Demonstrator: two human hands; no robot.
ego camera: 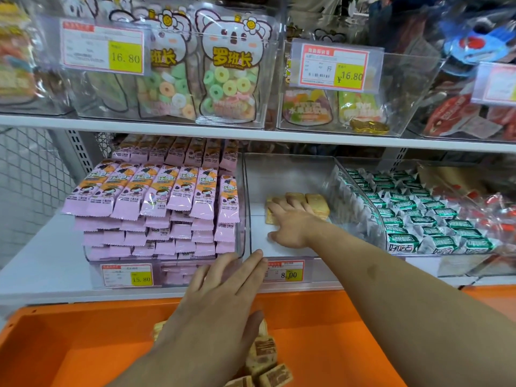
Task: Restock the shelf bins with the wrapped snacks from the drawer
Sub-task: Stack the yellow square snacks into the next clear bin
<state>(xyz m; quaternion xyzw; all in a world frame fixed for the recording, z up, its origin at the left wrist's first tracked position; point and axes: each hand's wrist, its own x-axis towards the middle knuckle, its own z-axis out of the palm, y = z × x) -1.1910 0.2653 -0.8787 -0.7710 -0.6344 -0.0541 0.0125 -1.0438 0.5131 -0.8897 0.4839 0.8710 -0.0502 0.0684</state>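
A clear middle shelf bin [290,174] holds a few yellow wrapped snacks [315,202] at its back. My right hand [290,222] reaches inside this bin, fingers straight and lying flat on the snacks. My left hand [223,300] hovers with straight fingers over the orange drawer [69,347], just above a pile of tan wrapped snacks [268,364] lying in it. Neither hand grips anything.
Left of the middle bin is a bin stacked with pink snack bars [156,202]; right of it a bin of green-and-white packets [418,216]. Candy bags [229,68] fill bins on the upper shelf. Price tags [286,272] line the bin fronts.
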